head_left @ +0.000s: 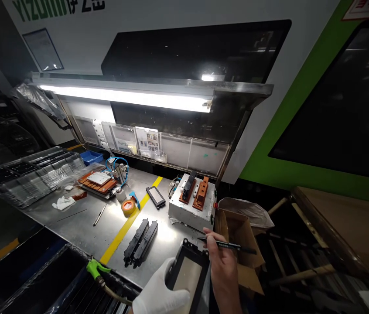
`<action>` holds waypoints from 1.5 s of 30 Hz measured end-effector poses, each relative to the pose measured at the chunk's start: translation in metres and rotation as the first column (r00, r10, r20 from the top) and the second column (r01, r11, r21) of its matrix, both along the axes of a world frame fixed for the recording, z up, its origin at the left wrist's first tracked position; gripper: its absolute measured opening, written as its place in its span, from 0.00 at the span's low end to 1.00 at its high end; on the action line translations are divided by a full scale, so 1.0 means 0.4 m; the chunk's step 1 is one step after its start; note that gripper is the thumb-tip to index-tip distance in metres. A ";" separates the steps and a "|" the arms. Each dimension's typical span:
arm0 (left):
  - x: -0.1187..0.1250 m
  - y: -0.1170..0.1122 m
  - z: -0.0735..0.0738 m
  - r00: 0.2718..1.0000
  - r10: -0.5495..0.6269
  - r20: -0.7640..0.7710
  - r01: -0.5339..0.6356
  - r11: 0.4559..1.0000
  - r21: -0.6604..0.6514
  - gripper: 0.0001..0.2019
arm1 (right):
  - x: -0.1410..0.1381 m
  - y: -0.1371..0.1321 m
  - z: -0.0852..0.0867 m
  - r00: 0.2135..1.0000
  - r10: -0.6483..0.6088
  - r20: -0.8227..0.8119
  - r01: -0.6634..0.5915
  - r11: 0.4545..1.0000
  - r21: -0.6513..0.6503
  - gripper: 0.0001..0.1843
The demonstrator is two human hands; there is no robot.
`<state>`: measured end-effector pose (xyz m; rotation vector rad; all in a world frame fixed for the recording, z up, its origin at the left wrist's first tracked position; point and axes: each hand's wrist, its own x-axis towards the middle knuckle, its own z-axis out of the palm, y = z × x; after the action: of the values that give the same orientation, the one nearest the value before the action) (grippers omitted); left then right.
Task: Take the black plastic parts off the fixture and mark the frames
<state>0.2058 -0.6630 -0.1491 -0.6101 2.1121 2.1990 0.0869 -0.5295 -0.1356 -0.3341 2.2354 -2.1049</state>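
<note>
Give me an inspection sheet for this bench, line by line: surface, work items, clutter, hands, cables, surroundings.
Surface: steel bench with a yellow stripe.
Work items: black frame held in the gloved left hand; thin black tool in the bare right hand.
Clutter: two black bars, tape roll, white fixture box, small black frame, white rag.
Hands: both gripping, left gloved, right bare.
Cables: blue coiled tube; hose with green nozzle at the near edge.
Surroundings: strip light, cardboard box, stacked clear trays.
</note>
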 end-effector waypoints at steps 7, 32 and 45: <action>-0.029 -0.026 0.037 0.861 0.501 0.083 -0.466 0.713 0.524 0.30 | 0.126 0.092 -0.058 0.942 0.024 -0.335 -0.045 0.997 -0.056 0.05; -0.047 -0.068 0.076 0.739 0.658 0.144 -0.613 0.570 0.547 0.26 | 0.138 0.114 -0.064 0.816 0.207 -0.540 -0.124 0.975 0.185 0.08; -0.031 -0.062 0.069 0.724 0.682 0.098 -0.600 0.553 0.579 0.22 | 0.238 -0.007 -0.065 0.837 0.279 -0.472 -0.249 0.960 0.126 0.07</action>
<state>0.1934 -0.6878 -0.1213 -1.3599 1.1630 3.1343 0.1822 -0.5321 -0.1617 -1.2179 2.3023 -1.9593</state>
